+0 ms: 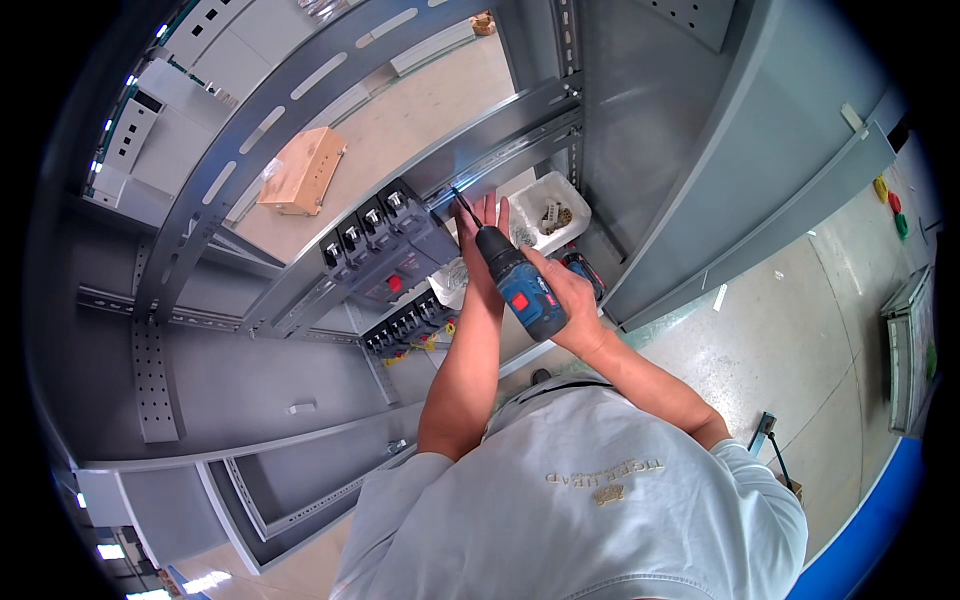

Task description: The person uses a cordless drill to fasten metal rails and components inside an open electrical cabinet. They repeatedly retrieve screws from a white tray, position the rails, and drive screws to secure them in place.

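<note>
My right hand [572,300] is wrapped round the grip of a blue and black cordless drill [530,302]. Its long thin bit points up and left to a metal crossbar [500,160] of the cabinet frame. Close behind the bit is my left hand [483,222], fingers stretched out and apart by the crossbar; the drill's front end covers part of it. Just left of the bit, a grey moulded-case circuit breaker [400,250] with a red button and a row of metal terminals sits on the frame.
A white tray [572,195] with small metal hardware stands beyond the drill. A second breaker [408,325] is lower down. Slotted uprights [262,130] and a grey door panel [745,160] flank the work. A wooden box [305,170] lies on the floor behind the frame.
</note>
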A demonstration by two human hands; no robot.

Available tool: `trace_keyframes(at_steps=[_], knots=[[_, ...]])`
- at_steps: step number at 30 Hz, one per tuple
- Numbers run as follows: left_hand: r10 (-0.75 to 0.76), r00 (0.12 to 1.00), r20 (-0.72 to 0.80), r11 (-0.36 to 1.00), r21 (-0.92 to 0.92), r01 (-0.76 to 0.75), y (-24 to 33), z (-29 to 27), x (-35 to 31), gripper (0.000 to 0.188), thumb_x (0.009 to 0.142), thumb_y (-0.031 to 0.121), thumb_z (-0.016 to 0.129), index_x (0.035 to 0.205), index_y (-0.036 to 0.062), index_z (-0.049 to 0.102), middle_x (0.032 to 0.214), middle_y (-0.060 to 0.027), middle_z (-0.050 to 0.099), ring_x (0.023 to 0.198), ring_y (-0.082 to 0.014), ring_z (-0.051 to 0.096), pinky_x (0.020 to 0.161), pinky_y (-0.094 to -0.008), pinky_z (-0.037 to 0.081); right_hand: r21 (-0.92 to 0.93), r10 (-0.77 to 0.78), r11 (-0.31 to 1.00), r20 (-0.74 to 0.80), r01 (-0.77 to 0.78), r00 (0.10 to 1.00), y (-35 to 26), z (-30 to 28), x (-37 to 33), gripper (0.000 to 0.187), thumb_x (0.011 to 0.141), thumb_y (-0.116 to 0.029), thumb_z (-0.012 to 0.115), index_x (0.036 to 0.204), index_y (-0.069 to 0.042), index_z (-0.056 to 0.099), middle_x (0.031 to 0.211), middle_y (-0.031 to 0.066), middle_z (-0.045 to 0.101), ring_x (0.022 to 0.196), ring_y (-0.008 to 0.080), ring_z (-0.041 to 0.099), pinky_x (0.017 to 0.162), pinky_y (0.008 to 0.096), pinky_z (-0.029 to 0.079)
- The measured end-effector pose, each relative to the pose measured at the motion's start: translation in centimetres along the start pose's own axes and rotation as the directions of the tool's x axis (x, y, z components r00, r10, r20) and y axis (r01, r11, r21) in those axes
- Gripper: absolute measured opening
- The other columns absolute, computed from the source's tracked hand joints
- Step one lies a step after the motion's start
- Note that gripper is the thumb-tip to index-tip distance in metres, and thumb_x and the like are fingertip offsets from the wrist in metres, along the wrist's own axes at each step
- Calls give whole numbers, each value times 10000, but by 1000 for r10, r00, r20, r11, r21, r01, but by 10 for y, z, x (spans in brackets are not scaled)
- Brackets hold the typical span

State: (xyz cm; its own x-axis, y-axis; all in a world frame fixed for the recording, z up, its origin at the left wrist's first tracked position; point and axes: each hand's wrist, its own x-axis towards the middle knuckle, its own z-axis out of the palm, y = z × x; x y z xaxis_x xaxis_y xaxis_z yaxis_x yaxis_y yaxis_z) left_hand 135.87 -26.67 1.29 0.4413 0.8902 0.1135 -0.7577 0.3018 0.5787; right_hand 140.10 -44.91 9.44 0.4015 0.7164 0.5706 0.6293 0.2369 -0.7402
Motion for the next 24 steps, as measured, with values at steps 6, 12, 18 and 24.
trace_keyframes(at_steps=[6,12,18,24], knots=[[-30,1000,-7,1000,-9,30,1,-1,0,665,1056,457,476,1598,173,213,1620,-166,280,1512,-319,272,1244,-503,258,-35,10,999,27,-9,1000,1,2,0,604,779,-27,734,1362,10,580,1001,192,701,852,342,703,787,379,549],[-1,1000,8,999,32,1,2,3,0,626,1072,474,443,1539,98,262,1579,-199,328,1472,-336,358,1212,-488,325,-17,6,1000,11,-6,1000,-3,2,1,643,773,-33,738,1389,4,558,994,175,689,824,338,679,784,377,543],[60,987,149,608,779,-155,3,-22,-19,531,991,292,668,1400,1,494,1344,-199,604,1251,-311,592,1084,-415,438,-24,-41,999,-15,41,999,9,9,-9,684,775,-63,743,1426,-27,537,940,164,667,835,344,664,778,401,532],[-175,866,468,-224,838,-497,43,-22,-43,500,769,246,811,1175,-6,663,1111,-191,664,1067,-382,611,935,-468,504,-32,25,999,37,-23,999,-3,-20,-34,658,792,-89,742,1414,-9,545,1016,164,685,849,341,658,786,394,521]])
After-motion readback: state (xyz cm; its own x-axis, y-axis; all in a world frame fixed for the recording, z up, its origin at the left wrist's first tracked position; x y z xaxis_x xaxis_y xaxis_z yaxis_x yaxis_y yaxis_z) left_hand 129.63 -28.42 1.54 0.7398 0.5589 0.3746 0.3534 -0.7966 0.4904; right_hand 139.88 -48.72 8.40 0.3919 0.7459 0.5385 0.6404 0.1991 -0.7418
